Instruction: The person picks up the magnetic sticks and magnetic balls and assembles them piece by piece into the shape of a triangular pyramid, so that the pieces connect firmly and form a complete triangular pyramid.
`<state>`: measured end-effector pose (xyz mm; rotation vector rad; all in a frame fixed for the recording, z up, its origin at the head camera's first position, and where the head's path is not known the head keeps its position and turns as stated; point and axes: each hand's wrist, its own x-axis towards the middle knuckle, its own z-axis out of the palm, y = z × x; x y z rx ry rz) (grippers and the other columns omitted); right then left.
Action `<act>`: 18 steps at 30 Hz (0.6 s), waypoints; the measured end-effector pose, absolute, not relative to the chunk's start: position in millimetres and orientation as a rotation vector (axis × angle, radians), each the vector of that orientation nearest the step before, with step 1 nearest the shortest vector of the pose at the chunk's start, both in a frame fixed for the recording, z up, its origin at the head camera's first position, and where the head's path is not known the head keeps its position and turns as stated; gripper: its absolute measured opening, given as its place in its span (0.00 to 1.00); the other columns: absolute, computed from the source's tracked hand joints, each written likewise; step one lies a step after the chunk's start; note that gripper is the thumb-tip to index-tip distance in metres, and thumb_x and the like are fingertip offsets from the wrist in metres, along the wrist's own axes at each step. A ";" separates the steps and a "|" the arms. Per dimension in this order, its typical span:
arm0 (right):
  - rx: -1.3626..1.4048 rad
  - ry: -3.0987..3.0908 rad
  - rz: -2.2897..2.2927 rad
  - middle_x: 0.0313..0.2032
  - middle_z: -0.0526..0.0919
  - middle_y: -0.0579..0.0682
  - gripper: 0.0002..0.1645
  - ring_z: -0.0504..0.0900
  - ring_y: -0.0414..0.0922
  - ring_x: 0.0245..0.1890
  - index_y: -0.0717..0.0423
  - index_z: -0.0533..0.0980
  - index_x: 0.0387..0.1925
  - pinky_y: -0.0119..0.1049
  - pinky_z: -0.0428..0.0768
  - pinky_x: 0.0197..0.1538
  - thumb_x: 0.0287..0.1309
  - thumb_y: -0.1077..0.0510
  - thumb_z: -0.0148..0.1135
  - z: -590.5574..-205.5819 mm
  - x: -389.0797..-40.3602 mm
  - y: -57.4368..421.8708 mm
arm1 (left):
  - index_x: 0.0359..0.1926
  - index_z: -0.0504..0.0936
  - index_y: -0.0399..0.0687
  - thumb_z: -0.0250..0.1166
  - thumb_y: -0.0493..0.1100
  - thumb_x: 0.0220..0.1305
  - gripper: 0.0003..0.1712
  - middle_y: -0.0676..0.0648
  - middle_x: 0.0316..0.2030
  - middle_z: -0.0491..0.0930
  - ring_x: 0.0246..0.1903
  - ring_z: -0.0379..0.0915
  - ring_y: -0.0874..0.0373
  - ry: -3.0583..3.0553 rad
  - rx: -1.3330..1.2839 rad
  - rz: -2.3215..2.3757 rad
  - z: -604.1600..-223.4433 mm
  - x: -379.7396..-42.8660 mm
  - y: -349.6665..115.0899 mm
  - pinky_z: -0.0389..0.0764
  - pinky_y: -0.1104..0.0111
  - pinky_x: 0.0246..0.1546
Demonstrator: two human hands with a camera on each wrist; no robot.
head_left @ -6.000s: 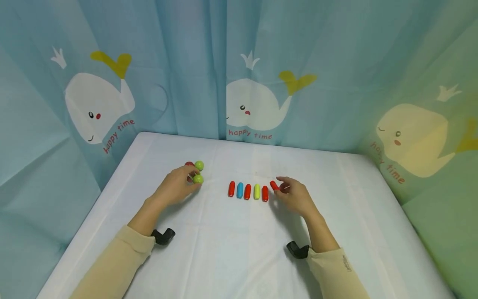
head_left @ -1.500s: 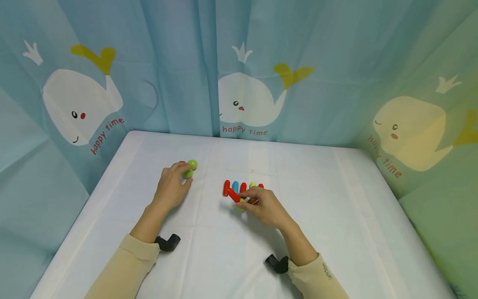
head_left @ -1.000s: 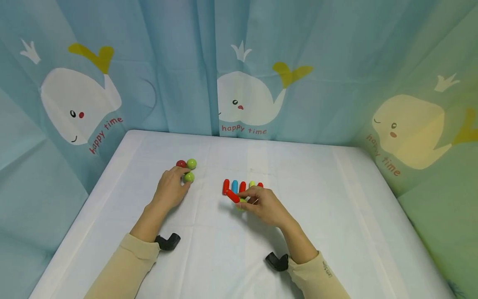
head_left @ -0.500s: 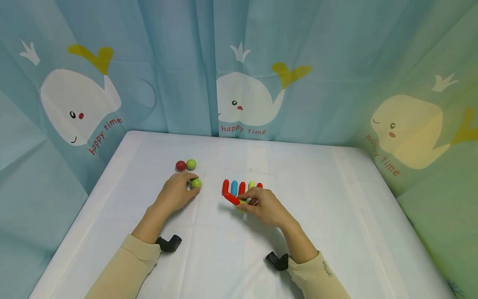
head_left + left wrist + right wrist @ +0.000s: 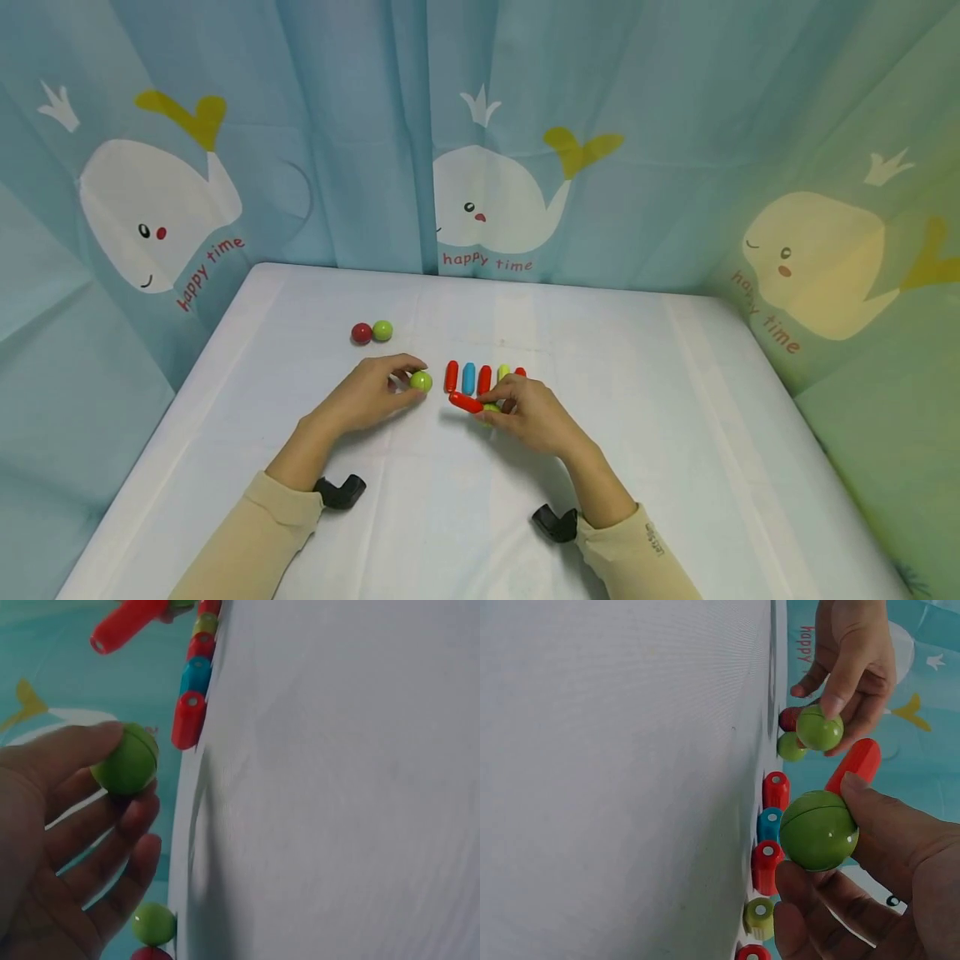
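My left hand (image 5: 371, 392) pinches a green ball (image 5: 421, 382) between thumb and fingers, raised over the table just left of a row of short sticks. In my right hand (image 5: 528, 412) is another green ball (image 5: 819, 831), pinched by thumb and fingers. A red stick (image 5: 466, 402) sticks out from that ball, pointing left toward the left hand's ball, with a gap between them. In the head view, the right fingers cover much of the right ball. Pale round spots mark the ends of the sticks in the wrist views.
Behind the right hand lie a red stick (image 5: 452, 377), a blue stick (image 5: 468, 379), a second red stick (image 5: 485, 380), a yellow-green stick (image 5: 504, 372) and a partly hidden red one (image 5: 521, 372). Farther left, a red ball (image 5: 362, 333) touches a green ball (image 5: 382, 330).
The left hand has taken a green ball from the group of balls and carried it rightward. From right of the row, the right hand has come left; its stick now has a green ball and points more level.
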<state>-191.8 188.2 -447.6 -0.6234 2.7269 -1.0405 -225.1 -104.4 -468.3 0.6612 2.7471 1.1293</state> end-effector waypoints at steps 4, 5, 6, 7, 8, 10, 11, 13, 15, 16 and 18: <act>-0.615 2.743 -1.019 0.36 0.83 0.42 0.14 0.79 0.37 0.33 0.52 0.89 0.47 0.30 0.79 0.34 0.60 0.54 0.75 -448.5 -191.9 187.7 | 0.57 0.84 0.58 0.74 0.47 0.65 0.20 0.58 0.45 0.86 0.47 0.81 0.61 2.696 0.699 1.165 -465.5 -223.0 -100.7 0.85 0.61 0.52; -0.612 2.751 -1.005 0.36 0.82 0.42 0.14 0.79 0.37 0.32 0.52 0.89 0.47 0.30 0.79 0.34 0.60 0.53 0.75 -448.7 -192.0 187.5 | 0.56 0.84 0.59 0.74 0.47 0.64 0.20 0.59 0.45 0.86 0.46 0.82 0.62 2.682 0.707 1.173 -465.2 -222.9 -100.1 0.85 0.61 0.52; -0.607 2.760 -0.991 0.36 0.82 0.42 0.14 0.79 0.37 0.32 0.52 0.89 0.47 0.30 0.78 0.34 0.60 0.53 0.76 -448.7 -192.1 187.4 | 0.56 0.84 0.59 0.75 0.48 0.64 0.20 0.59 0.45 0.86 0.46 0.82 0.62 2.669 0.711 1.182 -465.1 -222.9 -99.7 0.85 0.61 0.53; -0.603 2.771 -0.973 0.35 0.82 0.41 0.14 0.78 0.37 0.32 0.52 0.89 0.47 0.30 0.78 0.34 0.60 0.53 0.76 -448.7 -192.3 187.3 | 0.56 0.84 0.59 0.75 0.48 0.64 0.20 0.60 0.45 0.86 0.46 0.82 0.63 2.656 0.717 1.191 -464.8 -222.6 -99.2 0.85 0.62 0.53; -0.596 2.778 -0.957 0.35 0.82 0.41 0.15 0.78 0.38 0.32 0.52 0.89 0.47 0.30 0.78 0.34 0.60 0.53 0.76 -448.3 -192.4 187.1 | 0.57 0.84 0.59 0.75 0.48 0.64 0.20 0.60 0.45 0.86 0.46 0.82 0.63 2.641 0.729 1.202 -464.5 -222.5 -98.8 0.84 0.61 0.53; -0.576 2.788 -0.927 0.34 0.81 0.41 0.14 0.77 0.38 0.32 0.51 0.89 0.47 0.31 0.77 0.33 0.60 0.53 0.76 -448.0 -193.0 187.0 | 0.56 0.84 0.59 0.75 0.47 0.64 0.20 0.60 0.45 0.86 0.46 0.82 0.63 2.609 0.750 1.218 -464.2 -222.5 -98.6 0.84 0.61 0.54; -0.565 2.791 -0.919 0.34 0.81 0.41 0.14 0.76 0.38 0.32 0.51 0.89 0.47 0.31 0.76 0.33 0.59 0.53 0.76 -447.5 -193.4 186.7 | 0.56 0.84 0.59 0.75 0.47 0.64 0.20 0.60 0.46 0.86 0.46 0.82 0.63 2.595 0.760 1.224 -464.1 -222.5 -98.6 0.84 0.62 0.54; -0.560 2.796 -0.904 0.34 0.81 0.42 0.14 0.76 0.38 0.32 0.51 0.89 0.47 0.31 0.76 0.33 0.59 0.54 0.76 -447.6 -194.0 186.6 | 0.57 0.84 0.59 0.75 0.46 0.64 0.20 0.60 0.46 0.86 0.46 0.82 0.63 2.566 0.779 1.235 -463.5 -222.2 -98.2 0.84 0.61 0.54; -0.563 2.800 -0.897 0.34 0.81 0.42 0.14 0.76 0.38 0.31 0.52 0.89 0.47 0.31 0.76 0.33 0.59 0.55 0.76 -448.4 -194.4 186.5 | 0.56 0.84 0.60 0.75 0.46 0.64 0.20 0.60 0.46 0.86 0.46 0.82 0.63 2.538 0.801 1.241 -463.5 -221.8 -97.8 0.84 0.62 0.54; -0.568 2.803 -0.893 0.35 0.81 0.42 0.14 0.75 0.38 0.31 0.52 0.89 0.47 0.31 0.75 0.33 0.59 0.55 0.76 -448.6 -194.3 186.5 | 0.56 0.84 0.60 0.75 0.47 0.64 0.19 0.60 0.46 0.86 0.46 0.82 0.63 2.527 0.808 1.240 -463.6 -221.6 -97.4 0.84 0.62 0.54; -0.581 2.814 -0.873 0.35 0.81 0.42 0.14 0.75 0.37 0.31 0.52 0.89 0.47 0.30 0.75 0.34 0.59 0.55 0.76 -449.4 -194.3 186.4 | 0.55 0.84 0.61 0.75 0.48 0.64 0.19 0.61 0.46 0.86 0.46 0.81 0.63 2.507 0.818 1.237 -464.1 -220.8 -96.2 0.83 0.62 0.53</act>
